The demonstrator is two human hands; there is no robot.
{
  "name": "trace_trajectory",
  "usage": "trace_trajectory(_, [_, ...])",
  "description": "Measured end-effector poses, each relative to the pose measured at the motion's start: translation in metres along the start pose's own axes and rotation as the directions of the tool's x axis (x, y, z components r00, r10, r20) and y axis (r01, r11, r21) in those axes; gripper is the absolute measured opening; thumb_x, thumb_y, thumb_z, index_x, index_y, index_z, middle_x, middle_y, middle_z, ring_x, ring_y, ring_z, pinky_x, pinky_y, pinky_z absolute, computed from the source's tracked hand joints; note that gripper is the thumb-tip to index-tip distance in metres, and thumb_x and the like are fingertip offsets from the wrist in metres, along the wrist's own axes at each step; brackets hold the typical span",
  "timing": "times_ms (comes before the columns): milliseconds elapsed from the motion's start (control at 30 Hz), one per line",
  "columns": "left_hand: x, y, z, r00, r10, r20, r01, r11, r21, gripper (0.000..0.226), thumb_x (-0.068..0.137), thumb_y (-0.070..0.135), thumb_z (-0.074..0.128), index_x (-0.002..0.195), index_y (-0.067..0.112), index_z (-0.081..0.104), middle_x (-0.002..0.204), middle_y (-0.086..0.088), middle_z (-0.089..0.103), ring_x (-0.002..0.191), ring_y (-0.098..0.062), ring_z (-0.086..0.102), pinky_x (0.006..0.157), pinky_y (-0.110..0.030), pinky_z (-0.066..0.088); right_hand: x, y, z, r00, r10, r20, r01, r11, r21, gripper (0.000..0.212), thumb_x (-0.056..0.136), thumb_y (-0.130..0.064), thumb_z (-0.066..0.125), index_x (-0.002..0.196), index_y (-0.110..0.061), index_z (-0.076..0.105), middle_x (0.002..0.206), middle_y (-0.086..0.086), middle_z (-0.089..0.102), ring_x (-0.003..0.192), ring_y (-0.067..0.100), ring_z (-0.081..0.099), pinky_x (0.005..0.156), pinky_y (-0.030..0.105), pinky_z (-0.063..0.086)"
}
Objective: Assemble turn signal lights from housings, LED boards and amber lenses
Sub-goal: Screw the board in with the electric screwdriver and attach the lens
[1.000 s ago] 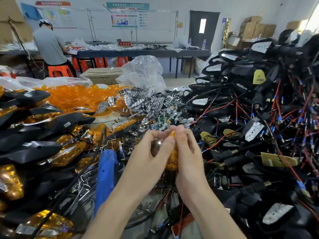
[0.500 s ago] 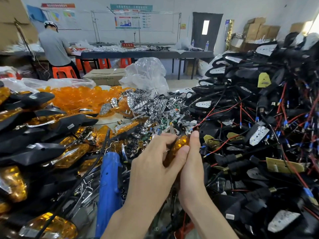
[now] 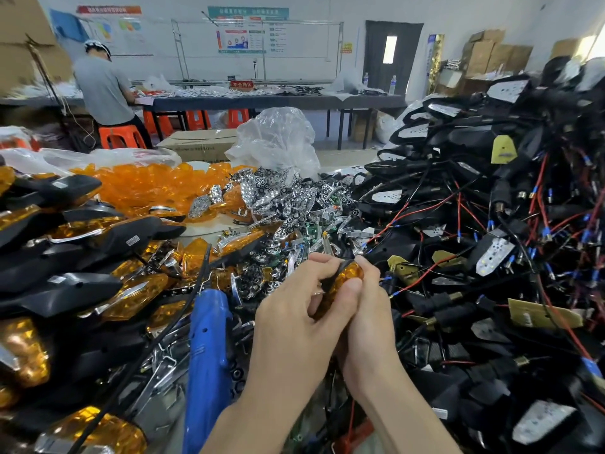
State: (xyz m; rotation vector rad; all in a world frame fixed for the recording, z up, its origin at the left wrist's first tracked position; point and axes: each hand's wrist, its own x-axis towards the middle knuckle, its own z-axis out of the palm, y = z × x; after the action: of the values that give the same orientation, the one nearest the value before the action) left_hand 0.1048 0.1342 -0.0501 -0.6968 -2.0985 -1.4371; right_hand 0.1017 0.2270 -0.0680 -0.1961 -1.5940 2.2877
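Lens (image 3: pixel 347 275) pinched by left hand (image 3: pixel 294 309), right hand (image 3: pixel 371 309) — housing pile (image 3: pixel 491 208) adjoining.

Small factory assy workshop. Right: heap of black plastic housings w/ red and black wires (image 3: pixel 465 139). Left: pile of loose amber lenses (image 3: pixel 147 188). Far side: long dark worktable (image 3: pixel 262 101), orange plastic stools (image 3: pixel 121 136), brown cardboard cartons (image 3: pixel 481 57), printed wall charts (image 3: pixel 247 37).

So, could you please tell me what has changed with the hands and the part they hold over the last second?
The amber lens, upright between the fingertips a second ago, now tilts with its tip up and to the right. The left hand has closed in against the right hand, its thumb laid on the lens. Both hands kept hold. The blue tool stayed put.
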Motion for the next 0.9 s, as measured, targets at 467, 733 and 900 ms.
trace_trajectory(467, [0.010,-0.007,-0.007,0.952,-0.269,0.147,0.304,0.893,-0.331,0.022,0.096,0.048,0.051,0.096,0.034,0.067,0.084,0.009,0.070,0.076,-0.005,0.067,0.063,-0.022,0.052,-0.006,-0.009,0.003,0.978,-0.126,0.166,0.142,0.986,-0.089,0.041,0.098,-0.053,0.045,0.123,-0.034,0.072,0.116,-0.004,0.076,0.109,0.012,0.072,0.082,0.020,0.057])
trace_trajectory(733, [0.011,-0.008,-0.007,0.966,-0.236,0.105,0.257,0.919,-0.300,0.020,0.095,0.046,0.054,0.089,0.032,0.067,0.074,-0.001,0.063,0.070,-0.025,0.060,0.056,-0.041,0.052,-0.004,-0.005,0.006,0.993,-0.037,0.116,0.035,0.999,0.021,0.042,0.099,-0.055,0.044,0.115,-0.034,0.077,0.110,0.007,0.078,0.102,0.021,0.075,0.076,0.028,0.059])
trace_trajectory(900, [0.015,-0.014,-0.013,0.928,-0.318,0.195,0.369,0.860,-0.353,0.022,0.097,0.041,0.057,0.085,0.027,0.069,0.069,0.005,0.064,0.060,-0.005,0.060,0.048,-0.021,0.048,-0.003,-0.006,0.005,0.989,0.004,0.146,-0.011,0.999,0.050,0.041,0.098,-0.058,0.048,0.115,-0.036,0.077,0.107,0.005,0.078,0.088,0.016,0.075,0.060,0.028,0.058])
